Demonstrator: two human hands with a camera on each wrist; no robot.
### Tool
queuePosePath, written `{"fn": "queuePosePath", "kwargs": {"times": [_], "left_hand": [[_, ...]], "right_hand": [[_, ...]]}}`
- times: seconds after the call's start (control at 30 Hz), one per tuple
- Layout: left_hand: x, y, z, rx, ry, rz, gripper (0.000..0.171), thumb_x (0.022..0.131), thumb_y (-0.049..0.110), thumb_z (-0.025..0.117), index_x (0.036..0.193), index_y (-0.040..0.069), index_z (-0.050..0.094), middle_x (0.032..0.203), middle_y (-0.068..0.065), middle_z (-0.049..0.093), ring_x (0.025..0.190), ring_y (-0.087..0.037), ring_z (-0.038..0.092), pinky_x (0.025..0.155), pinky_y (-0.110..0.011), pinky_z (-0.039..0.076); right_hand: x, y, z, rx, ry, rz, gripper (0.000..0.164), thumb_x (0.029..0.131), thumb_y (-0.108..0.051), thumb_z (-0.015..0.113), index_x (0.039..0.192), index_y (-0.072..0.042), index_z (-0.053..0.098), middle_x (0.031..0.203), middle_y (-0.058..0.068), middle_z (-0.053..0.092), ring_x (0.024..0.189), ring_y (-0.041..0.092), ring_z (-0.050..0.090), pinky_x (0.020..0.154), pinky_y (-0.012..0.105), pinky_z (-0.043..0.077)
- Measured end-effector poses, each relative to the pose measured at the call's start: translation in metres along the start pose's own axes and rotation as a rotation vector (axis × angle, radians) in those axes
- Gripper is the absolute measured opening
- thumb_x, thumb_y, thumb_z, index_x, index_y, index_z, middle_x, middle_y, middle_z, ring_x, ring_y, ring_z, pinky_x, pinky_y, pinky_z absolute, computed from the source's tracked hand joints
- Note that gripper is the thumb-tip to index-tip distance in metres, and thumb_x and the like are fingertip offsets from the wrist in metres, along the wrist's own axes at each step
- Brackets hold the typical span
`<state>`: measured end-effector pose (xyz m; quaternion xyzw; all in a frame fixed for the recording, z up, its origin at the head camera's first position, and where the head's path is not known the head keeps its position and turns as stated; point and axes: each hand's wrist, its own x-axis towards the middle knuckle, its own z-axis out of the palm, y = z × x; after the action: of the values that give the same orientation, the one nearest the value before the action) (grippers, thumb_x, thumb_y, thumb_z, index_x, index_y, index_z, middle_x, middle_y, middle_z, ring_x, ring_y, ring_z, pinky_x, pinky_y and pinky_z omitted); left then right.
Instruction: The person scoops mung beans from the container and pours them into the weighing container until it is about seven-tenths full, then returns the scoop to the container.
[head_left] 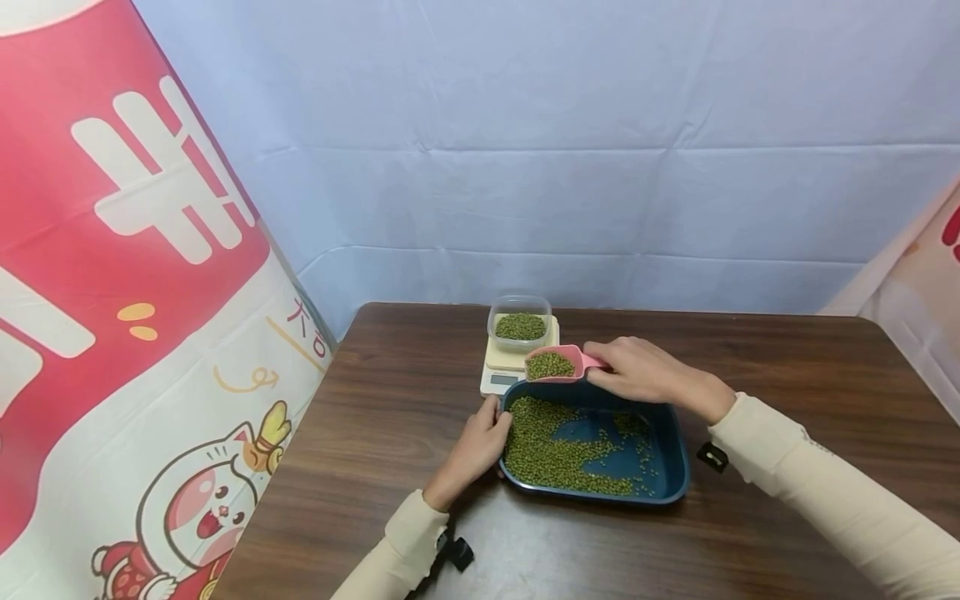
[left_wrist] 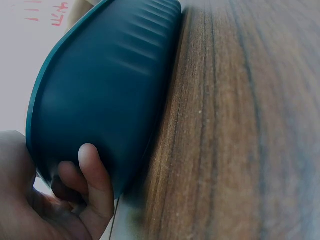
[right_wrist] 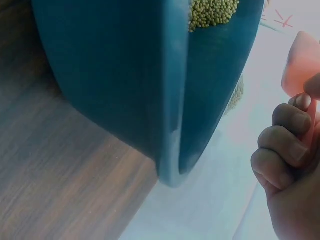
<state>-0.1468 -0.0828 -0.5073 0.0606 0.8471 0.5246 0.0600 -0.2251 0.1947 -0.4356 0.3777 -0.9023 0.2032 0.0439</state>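
My right hand (head_left: 645, 371) grips the handle of a pink scoop (head_left: 579, 363), its fingers curled round it in the right wrist view. A heap of green beans (head_left: 550, 365) fills the scoop, which is held above the back rim of a dark blue basin (head_left: 678, 479). At the basin's left side my left hand (head_left: 478, 439) holds the rim, thumb on top and fingers against the outer wall, as the left wrist view shows. More green beans (head_left: 536, 454) lie in the basin, mostly on its left and front. Behind the scoop stands a clear plastic container (head_left: 520, 301) partly filled with beans.
The container stands on a cream kitchen scale (head_left: 491, 379) near the table's back edge; the scoop and basin overlap the scale's front in the head view. A wooden table (head_left: 405, 392) bears everything. A pale cloth (head_left: 525, 200) hangs behind, a printed banner (head_left: 112, 292) at left.
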Motion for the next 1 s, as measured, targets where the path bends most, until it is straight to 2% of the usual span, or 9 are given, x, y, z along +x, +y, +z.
{"fn": "queuePosePath", "kwargs": {"times": [0.53,1.0], "left_hand": [[0.001,-0.001,0.0,0.014,-0.003,0.005,0.018,0.101,0.02,0.037,0.087,0.01,0.041,0.061,-0.008,0.05,0.032,-0.022,0.053,0.028,-0.036,0.051],[0.0,-0.001,0.0,0.014,-0.003,0.017,0.018,0.101,0.02,0.037,0.087,0.01,0.039,0.061,-0.008,0.05,0.032,-0.023,0.054,0.029,-0.037,0.052]], "right_hand": [[0.01,0.005,-0.008,0.03,-0.003,0.036,0.015,0.092,-0.022,0.056,0.08,-0.023,0.048,0.055,-0.009,0.039,0.043,0.007,0.034,0.041,0.02,0.025],[0.018,0.013,-0.014,-0.002,0.027,0.044,0.017,0.09,-0.023,0.056,0.077,-0.022,0.046,0.055,-0.008,0.039,0.044,0.007,0.035,0.04,0.022,0.026]]}}
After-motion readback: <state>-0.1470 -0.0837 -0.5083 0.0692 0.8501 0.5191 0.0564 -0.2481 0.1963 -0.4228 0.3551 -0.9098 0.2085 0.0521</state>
